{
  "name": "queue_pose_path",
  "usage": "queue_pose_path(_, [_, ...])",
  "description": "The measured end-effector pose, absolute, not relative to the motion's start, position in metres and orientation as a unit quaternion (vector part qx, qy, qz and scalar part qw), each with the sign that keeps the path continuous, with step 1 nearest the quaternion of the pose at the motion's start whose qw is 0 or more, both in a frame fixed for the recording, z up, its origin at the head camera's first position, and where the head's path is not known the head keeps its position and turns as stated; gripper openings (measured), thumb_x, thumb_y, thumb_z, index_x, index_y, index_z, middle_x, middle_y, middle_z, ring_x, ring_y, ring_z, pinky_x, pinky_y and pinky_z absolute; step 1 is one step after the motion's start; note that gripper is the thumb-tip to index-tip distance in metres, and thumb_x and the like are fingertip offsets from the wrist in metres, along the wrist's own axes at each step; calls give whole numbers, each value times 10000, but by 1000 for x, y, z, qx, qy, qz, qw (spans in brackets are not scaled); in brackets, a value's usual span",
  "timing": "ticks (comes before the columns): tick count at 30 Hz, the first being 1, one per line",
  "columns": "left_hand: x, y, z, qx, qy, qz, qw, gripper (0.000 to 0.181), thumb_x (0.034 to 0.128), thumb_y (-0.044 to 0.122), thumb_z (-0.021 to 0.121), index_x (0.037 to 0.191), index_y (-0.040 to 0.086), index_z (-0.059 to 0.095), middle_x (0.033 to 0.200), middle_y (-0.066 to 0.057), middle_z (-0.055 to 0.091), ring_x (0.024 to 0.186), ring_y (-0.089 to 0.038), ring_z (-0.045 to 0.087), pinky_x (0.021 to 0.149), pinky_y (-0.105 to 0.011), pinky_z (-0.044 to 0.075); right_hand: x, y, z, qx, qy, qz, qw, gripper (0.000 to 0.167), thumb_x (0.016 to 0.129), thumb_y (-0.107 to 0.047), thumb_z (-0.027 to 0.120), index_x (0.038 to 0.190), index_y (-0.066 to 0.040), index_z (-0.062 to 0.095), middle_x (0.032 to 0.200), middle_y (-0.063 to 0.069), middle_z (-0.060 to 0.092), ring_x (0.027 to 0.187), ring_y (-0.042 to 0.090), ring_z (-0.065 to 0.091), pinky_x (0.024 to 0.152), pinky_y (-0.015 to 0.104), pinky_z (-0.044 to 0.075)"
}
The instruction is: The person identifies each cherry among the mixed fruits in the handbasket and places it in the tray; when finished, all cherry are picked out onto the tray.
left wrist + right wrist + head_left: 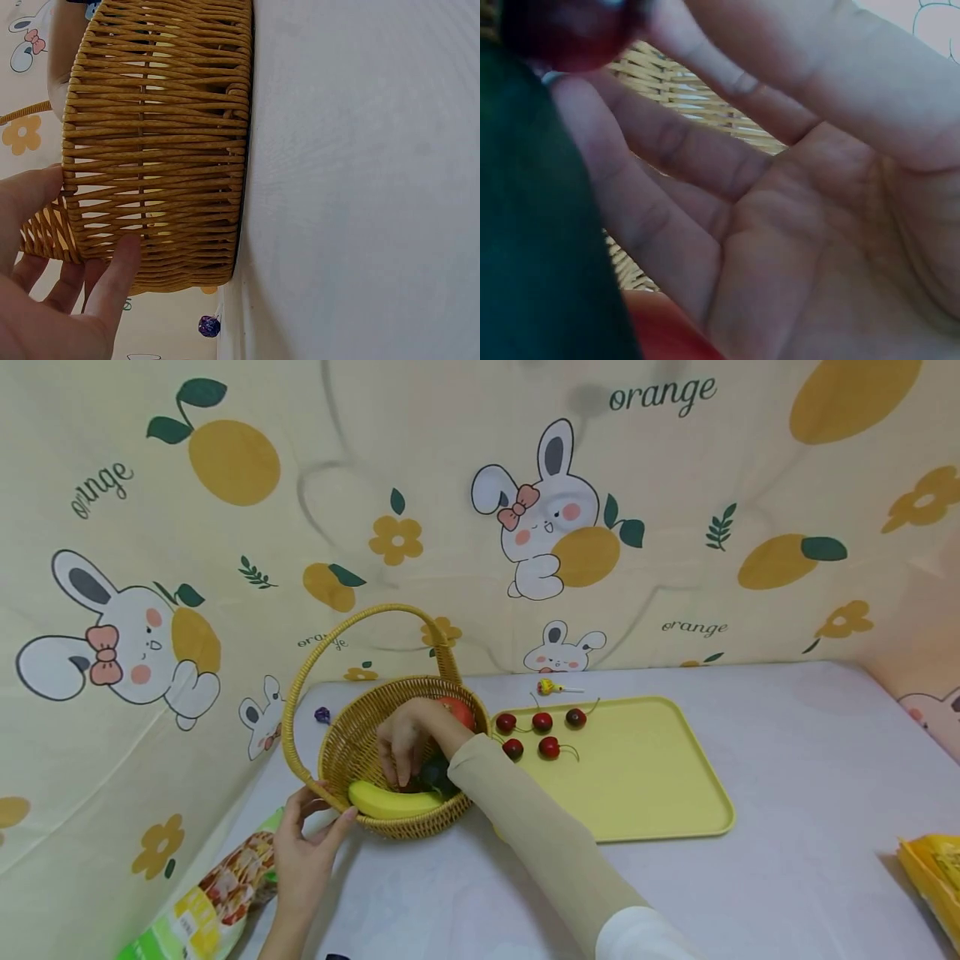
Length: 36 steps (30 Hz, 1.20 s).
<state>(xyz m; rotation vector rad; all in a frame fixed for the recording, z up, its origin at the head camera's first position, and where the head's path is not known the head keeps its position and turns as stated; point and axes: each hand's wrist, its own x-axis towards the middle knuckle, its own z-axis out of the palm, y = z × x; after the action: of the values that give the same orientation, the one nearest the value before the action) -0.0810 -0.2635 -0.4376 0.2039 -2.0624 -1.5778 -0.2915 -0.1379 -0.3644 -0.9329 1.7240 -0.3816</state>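
A wicker basket [420, 827] with a tall handle stands on the table. My left hand [311, 852] holds it where handle meets rim; in the left wrist view, the fingers [112, 281] lie against the weave. My right hand [408, 739] reaches down inside. In the right wrist view its fingertips pinch a dark red, glossy cherry [574, 34], partly cut off by the frame edge. Beside that hand lie a banana [393, 802], a dark green smooth item [540, 210] of unclear kind, and a red round fruit [459, 712] partly hidden by the wrist.
Right of the basket, a yellow tray [637, 777] bears several cherries [548, 747] at its left end. Behind it lies a lollipop [551, 687]; a purple-wrapped candy [322, 715] is left of the basket. Snack bags lie at left [217, 893] and right [933, 877].
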Motion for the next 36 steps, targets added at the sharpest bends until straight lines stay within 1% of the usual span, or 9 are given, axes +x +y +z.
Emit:
queue_pose_path(9, [-80,-263,-437,69,-764,-583,268,490,848,-78,744,1294,-78,542,1212,-189,548,1047,-224,548,745,-180,594,-288,-136,-363,-416,720,-173,528,217,896,42,702,1110,7,707,966,46,663,852,120,627,856,314,595])
queue_pose_path(13, [-79,-263,-436,61,-764,-580,275,479,845,-90,740,1284,-85,549,1216,-187,553,1042,-230,549,740,-190,598,-287,-120,-355,-457,723,-233,464,240,887,45,712,1126,13,716,961,55,650,857,130,600,813,322,606])
queue_pose_path(15, [-80,-263,-437,57,-762,-581,279,479,840,-98,741,1280,-89,549,1212,-175,558,1041,-228,548,741,-193,599,-290,-107,-351,-485,720,-274,414,226,880,43,719,1104,13,722,967,48,661,874,132,594,791,295,598])
queue_pose_path(20, [-81,-264,-439,54,-759,-585,280,497,831,-113,742,1284,-99,541,1208,-150,560,1041,-207,544,738,-184,596,-300,-50,-347,-517,709,-379,295,258,863,0,752,1112,-9,688,1047,67,671,958,180,615,838,268,564])
queue_pose_path(24, [-80,-264,-436,64,-760,-584,276,487,835,-110,740,1282,-90,548,1198,-186,553,1040,-220,551,742,-193,597,-300,13,-349,-482,709,-452,245,325,879,0,723,1188,18,623,1185,161,616,1044,243,628,951,340,556])
queue_pose_path(26, [-80,-264,-435,70,-761,-583,275,485,835,-106,742,1281,-84,551,1189,-191,555,1041,-226,554,744,-191,595,-299,46,-352,-462,724,-466,212,361,908,-30,698,1259,-12,615,1214,154,616,1077,237,627,977,358,546])
queue_pose_path(29, [-81,-264,-435,72,-765,-578,275,485,832,-98,749,1276,-80,554,1179,-191,561,1041,-224,560,748,-187,593,-297,94,-358,-426,761,-459,170,366,939,-70,677,1301,-51,630,1171,104,655,1054,228,628,974,350,545])
queue_pose_path(31, [-82,-263,-435,74,-766,-576,276,485,830,-95,754,1272,-81,556,1180,-191,565,1039,-216,564,750,-186,592,-296,120,-365,-398,783,-449,165,335,938,-64,673,1271,-35,655,1127,90,677,1030,232,635,945,341,559])
queue_pose_path(36, [-81,-262,-435,78,-762,-583,271,477,841,-87,747,1274,-87,547,1176,-183,555,1036,-207,558,737,-183,593,-293,161,-382,-345,799,-448,203,267,880,37,698,1144,40,659,1133,152,666,1022,275,648,924,314,571])
